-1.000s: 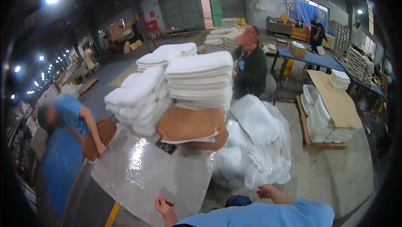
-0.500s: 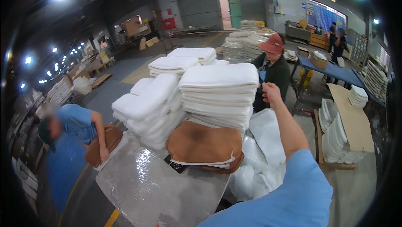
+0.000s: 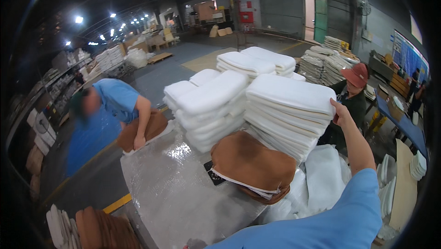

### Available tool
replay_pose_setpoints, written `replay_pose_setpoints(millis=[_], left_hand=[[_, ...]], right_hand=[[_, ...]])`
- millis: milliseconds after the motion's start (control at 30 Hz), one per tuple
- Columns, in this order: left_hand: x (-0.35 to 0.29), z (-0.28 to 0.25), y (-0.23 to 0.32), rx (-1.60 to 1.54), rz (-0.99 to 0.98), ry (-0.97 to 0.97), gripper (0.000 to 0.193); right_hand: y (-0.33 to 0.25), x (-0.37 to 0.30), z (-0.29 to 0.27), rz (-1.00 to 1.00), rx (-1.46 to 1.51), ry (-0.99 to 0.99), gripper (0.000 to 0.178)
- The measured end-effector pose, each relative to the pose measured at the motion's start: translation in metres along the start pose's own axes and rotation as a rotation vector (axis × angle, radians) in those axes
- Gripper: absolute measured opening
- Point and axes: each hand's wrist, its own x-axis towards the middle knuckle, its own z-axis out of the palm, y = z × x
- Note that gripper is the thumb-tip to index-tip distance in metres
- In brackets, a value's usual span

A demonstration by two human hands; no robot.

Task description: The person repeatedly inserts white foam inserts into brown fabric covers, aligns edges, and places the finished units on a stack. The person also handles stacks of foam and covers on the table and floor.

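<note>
My right hand (image 3: 339, 113) reaches out to the far right corner of a tall stack of folded white padding sheets. Its fingers close on the edge of the top white padding sheet (image 3: 289, 93), which still lies on the stack. The ends of the sheets below fan out toward my right. In front of the stack rests a brown cushion cover (image 3: 252, 161) with a white edge, on top of more brown fabric. A dark flat object (image 3: 214, 174) sticks out from under its left side. My left hand is out of view.
More white padding stacks (image 3: 206, 95) stand left and behind. The table (image 3: 179, 203) has a shiny plastic covering. A co-worker (image 3: 115, 106) in blue handles brown fabric at left; another, in a red cap (image 3: 356, 75), stands beyond my hand. White sheets (image 3: 321, 171) bulge below my forearm.
The view has swung left, shifting the scene rightward. My right hand, earlier beside the stack with fingers bunched, now has the top sheet's edge. Brown and white stacks appear at lower left.
</note>
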Motion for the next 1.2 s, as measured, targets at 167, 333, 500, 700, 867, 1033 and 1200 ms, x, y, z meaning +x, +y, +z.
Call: replay_pose_setpoints(millis=[167, 333, 500, 700, 867, 1033, 1200], left_hand=[[0.005, 0.001, -0.002, -0.015, 0.058, 0.023, 0.023], [0.007, -0.008, 0.009, -0.064, 0.123, 0.058, 0.02], [0.012, -0.011, 0.014, -0.052, 0.119, 0.053, 0.018], [0.021, -0.024, 0.016, 0.034, 0.048, -0.034, 0.018], [0.045, -0.04, 0.055, -0.031, 0.029, -0.252, 0.018], [0.096, -0.05, 0.15, -0.01, 0.142, -0.493, 0.037], [0.146, -0.079, 0.216, -0.04, -0.164, -0.615, 0.063]], right_hand=[[-0.017, -0.007, 0.025, -0.036, 0.0, -0.116, 0.064], [-0.02, -0.019, 0.045, -0.144, 0.152, -0.191, 0.07], [0.011, -0.031, 0.044, -0.191, 0.267, -0.186, 0.057], [0.045, -0.09, 0.038, -0.511, 0.367, -0.06, 0.06], [0.088, -0.206, 0.005, -0.491, 0.35, -0.192, 0.06], [0.205, -0.334, 0.019, -0.223, 0.385, -0.326, 0.059], [0.347, -0.451, 0.053, 0.087, 0.383, -0.535, 0.061]])
